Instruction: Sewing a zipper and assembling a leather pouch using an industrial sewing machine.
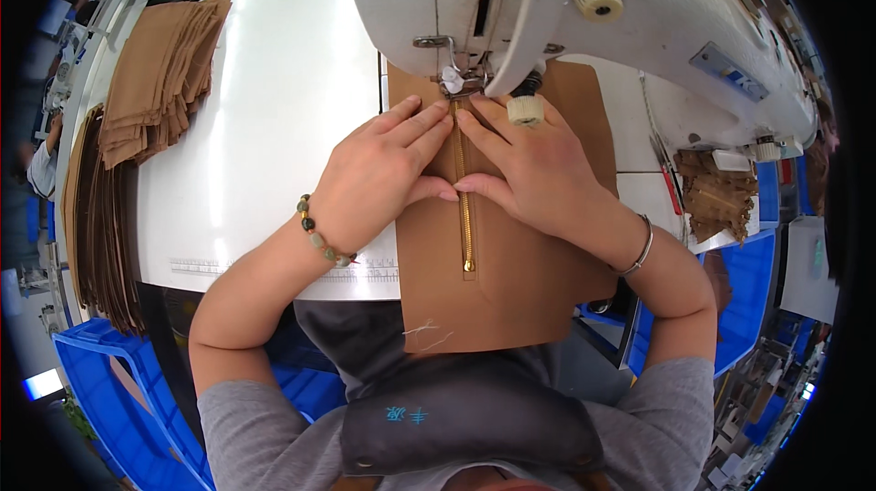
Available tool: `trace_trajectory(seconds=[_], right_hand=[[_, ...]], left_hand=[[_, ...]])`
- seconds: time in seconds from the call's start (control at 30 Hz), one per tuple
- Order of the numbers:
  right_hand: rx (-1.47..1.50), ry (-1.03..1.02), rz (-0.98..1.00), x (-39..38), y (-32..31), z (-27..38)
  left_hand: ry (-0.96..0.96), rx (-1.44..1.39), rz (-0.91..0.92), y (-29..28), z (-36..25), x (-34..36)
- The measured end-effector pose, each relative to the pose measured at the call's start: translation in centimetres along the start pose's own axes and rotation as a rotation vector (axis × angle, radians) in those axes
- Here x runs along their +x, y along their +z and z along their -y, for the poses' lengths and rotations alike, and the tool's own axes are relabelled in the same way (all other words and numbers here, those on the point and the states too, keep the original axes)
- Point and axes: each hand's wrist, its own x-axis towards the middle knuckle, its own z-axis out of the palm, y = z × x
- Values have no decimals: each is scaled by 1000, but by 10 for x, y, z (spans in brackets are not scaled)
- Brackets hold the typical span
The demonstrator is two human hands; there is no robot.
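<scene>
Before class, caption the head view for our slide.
Hands spread on a brown fabric panel, framing its gold zipper at a sewing machine.

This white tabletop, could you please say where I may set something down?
Bare room lies between the brown stack and the left hand, beyond the ruler marks. It is crowded around the sewing machine, where the right hand also rests on the brown panel, and by the brown scraps.

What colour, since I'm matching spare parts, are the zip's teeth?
The zip's teeth are gold, seen best in the head view.
</scene>
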Motion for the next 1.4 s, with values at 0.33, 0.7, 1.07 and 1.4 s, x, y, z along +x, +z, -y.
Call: trace_trajectory(seconds=[0.33, 0.7, 1.07, 1.4], right_hand=[[100, -127, 189, -53, -49, 63], [835, 77, 118, -106, -40, 83], [1159, 258, 149, -103, -48, 74], [1089, 161, 146, -106, -43, 72]], left_hand=[[-25, -46, -3, -5, -3, -12], [-356, -184, -250, -30, -31, -80], [183, -122, -347, 1, -53, -79], [331, 8, -515, 5, -64, -86]])
